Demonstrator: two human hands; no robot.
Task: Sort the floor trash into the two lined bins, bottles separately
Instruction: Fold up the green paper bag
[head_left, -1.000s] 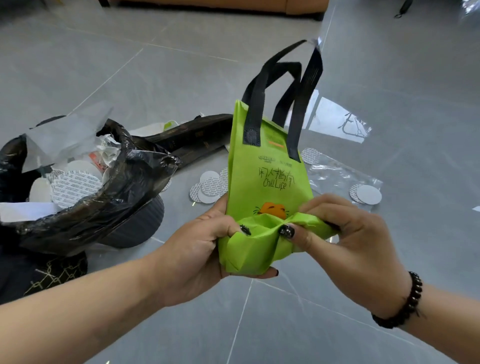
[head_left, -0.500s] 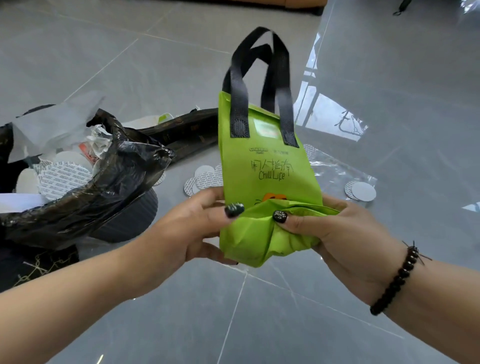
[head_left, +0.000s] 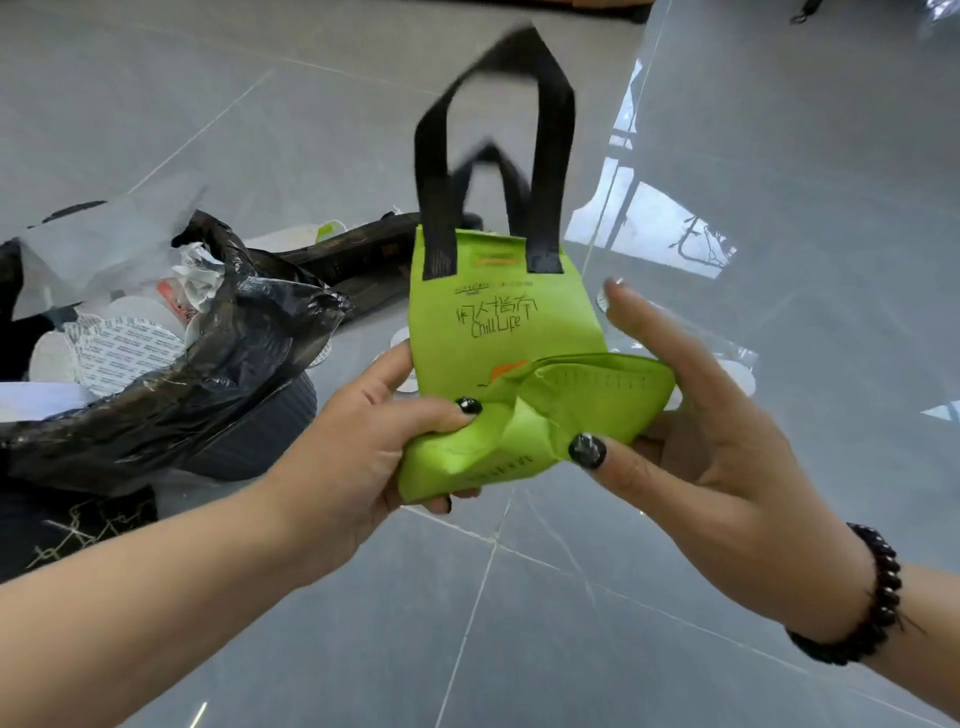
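A: Tote bag (head_left: 501, 332), lime green, black handles (head_left: 545, 171) blurred at the top. Held upright in the air over the grey tiled floor (head_left: 519, 623), between both hands, with its bottom end folded up and creased.

B: Grip, left hand (head_left: 363, 441)?

A: Thumb curled over the folded lower corner, fingers wrapped underneath. It grips the fabric firmly.

B: Right hand (head_left: 701, 457)?

A: Thumb presses on the folded flap, palm cups the bag's right edge from behind. Index finger points up, straight and clear of the fabric. A dark beaded bracelet (head_left: 857, 597) sits on that wrist.

B: Bin position?

A: Bin lined with a black bag (head_left: 197, 374) stands on the floor, left of the tote and near the left hand. Round white printed discs (head_left: 119, 353) and crumpled paper lie inside it. Clear plastic bag (head_left: 727, 358) lies on the floor behind the right hand; more discs show partly behind the tote.
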